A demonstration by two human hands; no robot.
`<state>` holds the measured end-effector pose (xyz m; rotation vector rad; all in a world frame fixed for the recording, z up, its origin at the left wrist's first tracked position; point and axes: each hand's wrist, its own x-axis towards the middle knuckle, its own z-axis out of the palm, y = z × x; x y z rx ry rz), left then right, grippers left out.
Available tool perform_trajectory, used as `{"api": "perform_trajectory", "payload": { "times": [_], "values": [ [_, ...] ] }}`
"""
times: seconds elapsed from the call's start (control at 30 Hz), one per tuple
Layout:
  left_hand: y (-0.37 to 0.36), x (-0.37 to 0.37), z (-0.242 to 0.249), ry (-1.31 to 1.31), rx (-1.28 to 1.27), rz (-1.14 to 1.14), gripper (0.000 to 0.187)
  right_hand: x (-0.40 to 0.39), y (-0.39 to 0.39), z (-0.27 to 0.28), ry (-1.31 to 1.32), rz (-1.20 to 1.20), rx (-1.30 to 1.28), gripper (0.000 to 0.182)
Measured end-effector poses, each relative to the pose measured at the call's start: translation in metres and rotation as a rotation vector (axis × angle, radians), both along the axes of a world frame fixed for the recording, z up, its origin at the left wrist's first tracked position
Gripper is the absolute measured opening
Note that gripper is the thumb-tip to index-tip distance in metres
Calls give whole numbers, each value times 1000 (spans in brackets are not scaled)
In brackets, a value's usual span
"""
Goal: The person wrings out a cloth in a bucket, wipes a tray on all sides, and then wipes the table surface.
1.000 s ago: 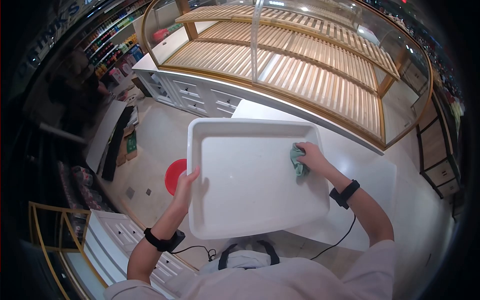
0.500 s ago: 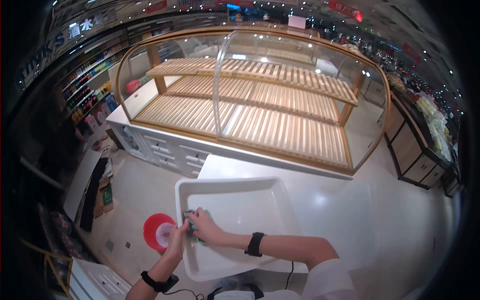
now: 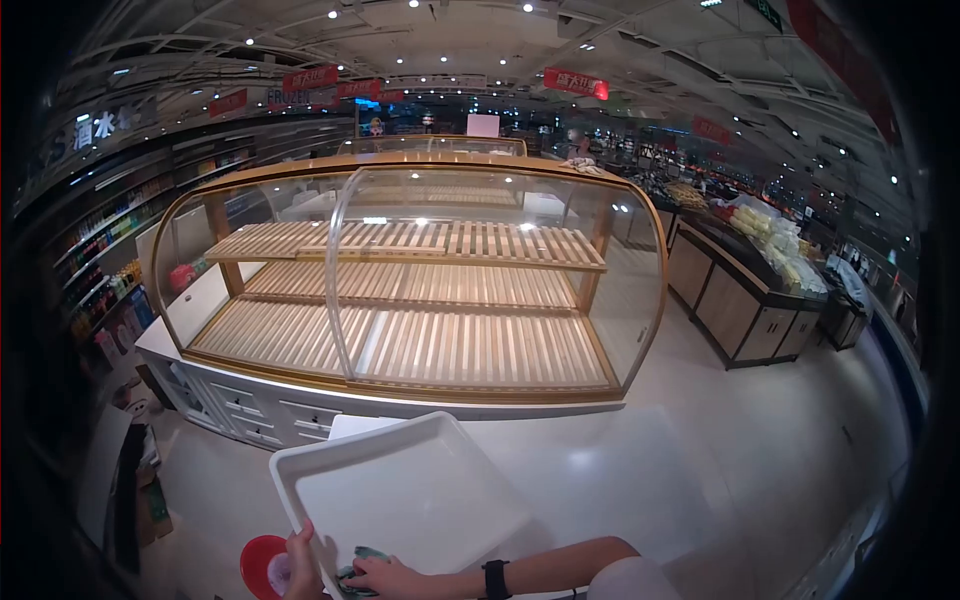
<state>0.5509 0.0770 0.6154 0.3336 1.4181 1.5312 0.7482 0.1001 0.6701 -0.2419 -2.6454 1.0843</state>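
A large white plastic tray [image 3: 420, 490] sits at an angle on a white surface in front of me. My left hand [image 3: 302, 566] grips its left rim, fingers closed over the edge. Inside the tray, near its front left part, my right hand [image 3: 392, 578] presses down on a green cloth [image 3: 370, 552], which is bunched under the fingers. Part of the cloth is hidden by that hand, and the near end of the tray is cut off by the frame. A red bucket [image 3: 262, 562] with something pale inside stands left of my left hand.
Beyond the tray is a curved glass display case [image 3: 400, 290] with slatted wooden shelves [image 3: 480, 345] and white drawers below. A produce counter [image 3: 740, 290] with wrapped goods is at the right. Drink shelves [image 3: 100, 240] line the left. Cardboard [image 3: 155, 500] lies on the floor.
My view has tilted upward and turned. The tray has turned on the surface. My right hand and the cloth have slid towards the tray's near end; my left hand stays at the left rim.
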Motion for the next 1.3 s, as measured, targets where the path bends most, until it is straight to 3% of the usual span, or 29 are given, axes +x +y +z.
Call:
{"api": "perform_trajectory", "payload": {
  "times": [0.03, 0.13, 0.23, 0.3, 0.33, 0.4, 0.53, 0.7, 0.83, 1.2, 1.3],
  "values": [
    [0, 0, 3, 3, -7, -25, 46, 2, 0, 18, -254, 8, -29, 41],
    [7, -3, 2, 30, -9, -17, 48, -2, -7, -1, -99, -228, 170, 47],
    [8, 9, 18, 120, 27, -42, 50, -8, -5, -16, -380, -175, -9, 75],
    [4, 18, 42, 167, 1, -47, 50, -10, -4, -18, -307, -165, -116, 77],
    [5, 21, 48, 173, -35, -35, 50, -10, -3, -17, -273, -160, -213, 73],
    [0, 26, 63, 93, -5, -95, 52, -10, -6, -22, -202, -234, -37, 72],
    [-1, 34, 61, 203, -238, 18, 57, -14, -12, -19, -426, -216, 123, 71],
    [-9, 31, 61, 126, -134, 49, 44, -2, 3, -36, -317, -191, 44, 70],
    [-18, 29, 70, -7, -85, 101, 34, 22, 35, -51, -319, -319, 63, 68],
    [-50, 21, 74, 27, -84, 144, 34, 94, 107, -131, -382, -551, 106, 60],
    [-56, 23, 76, 22, -82, 135, 34, 101, 110, -134, -524, -620, 18, 58]
  ]
}}
